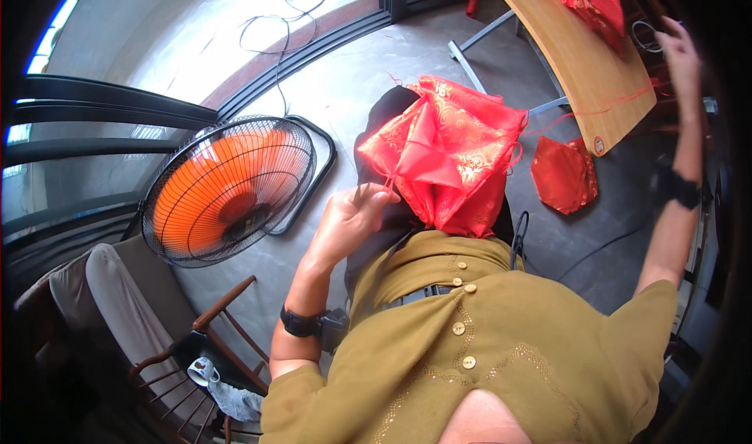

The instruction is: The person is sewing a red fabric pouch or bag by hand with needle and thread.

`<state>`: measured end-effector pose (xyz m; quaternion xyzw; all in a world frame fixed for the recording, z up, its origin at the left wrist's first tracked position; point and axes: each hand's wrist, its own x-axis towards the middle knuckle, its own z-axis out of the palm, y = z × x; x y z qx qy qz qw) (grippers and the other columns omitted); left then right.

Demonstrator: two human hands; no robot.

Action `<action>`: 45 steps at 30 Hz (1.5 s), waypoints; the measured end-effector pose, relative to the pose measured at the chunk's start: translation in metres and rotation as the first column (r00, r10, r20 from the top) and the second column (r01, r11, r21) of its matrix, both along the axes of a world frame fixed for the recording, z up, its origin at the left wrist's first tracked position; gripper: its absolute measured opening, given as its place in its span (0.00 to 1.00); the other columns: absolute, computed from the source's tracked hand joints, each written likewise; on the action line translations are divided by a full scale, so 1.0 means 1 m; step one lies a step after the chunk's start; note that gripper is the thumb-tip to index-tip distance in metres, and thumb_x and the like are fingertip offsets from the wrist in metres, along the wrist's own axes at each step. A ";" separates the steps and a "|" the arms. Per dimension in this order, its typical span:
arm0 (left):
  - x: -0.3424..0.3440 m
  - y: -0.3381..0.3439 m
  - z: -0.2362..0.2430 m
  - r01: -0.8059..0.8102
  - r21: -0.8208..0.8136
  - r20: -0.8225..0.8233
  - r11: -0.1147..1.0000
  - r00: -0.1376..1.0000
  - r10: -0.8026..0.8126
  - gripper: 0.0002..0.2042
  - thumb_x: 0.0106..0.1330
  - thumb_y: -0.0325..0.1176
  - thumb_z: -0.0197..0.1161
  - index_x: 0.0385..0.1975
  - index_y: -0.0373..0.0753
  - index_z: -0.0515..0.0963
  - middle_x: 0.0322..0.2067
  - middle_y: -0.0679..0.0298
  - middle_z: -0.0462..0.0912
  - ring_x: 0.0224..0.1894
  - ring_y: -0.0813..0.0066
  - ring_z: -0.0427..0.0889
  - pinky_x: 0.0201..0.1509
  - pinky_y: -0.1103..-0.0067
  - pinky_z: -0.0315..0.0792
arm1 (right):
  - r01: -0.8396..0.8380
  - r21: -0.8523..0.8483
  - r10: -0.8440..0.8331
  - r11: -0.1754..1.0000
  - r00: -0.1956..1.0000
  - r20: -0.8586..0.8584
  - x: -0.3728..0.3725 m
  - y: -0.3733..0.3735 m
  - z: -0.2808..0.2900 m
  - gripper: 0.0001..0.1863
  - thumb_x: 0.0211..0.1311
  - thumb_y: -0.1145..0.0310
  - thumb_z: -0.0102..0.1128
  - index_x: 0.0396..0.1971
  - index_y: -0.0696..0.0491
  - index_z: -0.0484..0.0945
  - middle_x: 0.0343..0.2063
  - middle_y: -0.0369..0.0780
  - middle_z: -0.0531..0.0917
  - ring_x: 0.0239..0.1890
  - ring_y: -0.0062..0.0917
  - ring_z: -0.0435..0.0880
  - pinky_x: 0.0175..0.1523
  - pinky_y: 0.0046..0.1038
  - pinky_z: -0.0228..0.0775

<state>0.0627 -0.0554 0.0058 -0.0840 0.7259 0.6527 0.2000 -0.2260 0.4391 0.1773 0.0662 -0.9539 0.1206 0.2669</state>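
Note:
A bulky red brocade cloth piece (446, 150) with gold patterns and folded panels lies across my lap. At its left edge my left hand (356, 217) is closed, thumb and fingertips pinching the cloth's edge beside a short red cord. My right hand (680, 56) is raised far out to the right, past the table, its fingers curled in a pinch. What sits between them is too small and blurred to make out. A thin red thread (560, 119) runs from the cloth over the table corner toward my right arm.
Left of my legs stands a fan (231, 189) with orange blades. More red brocade lies on the floor (565, 176) and on the wooden table (583, 92). A wooden chair (227, 307) holding a mug (202, 371) is at lower left. A black cable (283, 76) crosses the door sill.

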 end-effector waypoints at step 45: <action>-0.002 -0.009 -0.013 -0.299 0.068 -0.058 0.952 0.951 0.303 0.13 0.70 0.37 0.50 0.32 0.36 0.79 0.10 0.73 0.67 0.11 0.91 0.58 0.14 0.89 0.50 | -0.706 -0.590 0.919 0.392 0.335 0.210 0.125 -0.373 -0.149 0.06 0.49 0.71 0.61 0.25 0.57 0.76 0.19 0.42 0.75 0.23 0.30 0.76 0.31 0.29 0.67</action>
